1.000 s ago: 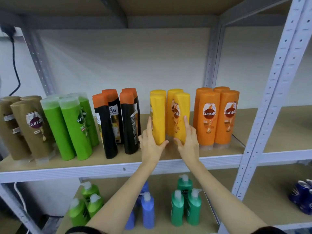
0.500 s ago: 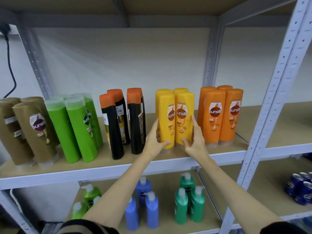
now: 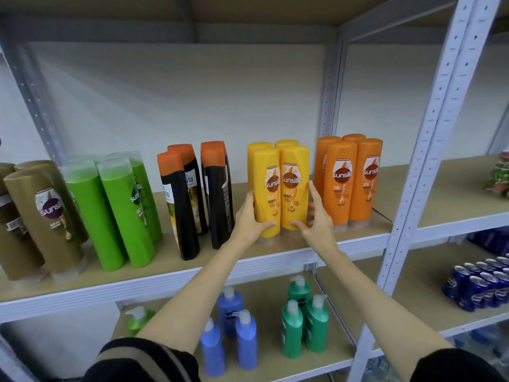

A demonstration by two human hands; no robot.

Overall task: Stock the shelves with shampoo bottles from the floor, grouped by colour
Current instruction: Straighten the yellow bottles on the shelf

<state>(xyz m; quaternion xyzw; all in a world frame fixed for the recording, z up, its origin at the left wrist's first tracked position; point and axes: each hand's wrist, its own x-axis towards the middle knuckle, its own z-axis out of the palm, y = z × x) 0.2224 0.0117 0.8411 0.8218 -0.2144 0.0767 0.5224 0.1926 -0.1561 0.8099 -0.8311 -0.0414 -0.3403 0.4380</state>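
Several yellow shampoo bottles stand cap-down in a tight group on the middle shelf (image 3: 165, 281), between the black and the orange groups. My left hand (image 3: 248, 220) grips the front left yellow bottle (image 3: 266, 188) low down, with the thumb across its front. My right hand (image 3: 319, 223) holds the front right yellow bottle (image 3: 294, 186), thumb on the front and index finger up its right side. Both labels face me, and both bottles stand upright on the shelf board.
On the same shelf stand brown bottles (image 3: 46, 216), green bottles (image 3: 121, 210), black bottles with orange caps (image 3: 181, 216) and orange bottles (image 3: 341, 186). Pump bottles in blue (image 3: 242, 340) and green (image 3: 303, 326) fill the shelf below. Blue cans (image 3: 479, 288) sit at lower right behind the upright post (image 3: 429, 128).
The two front yellow bottles have turned, their labels now facing me, and stand close together. Both hands stayed low on them. My view has shifted slightly.
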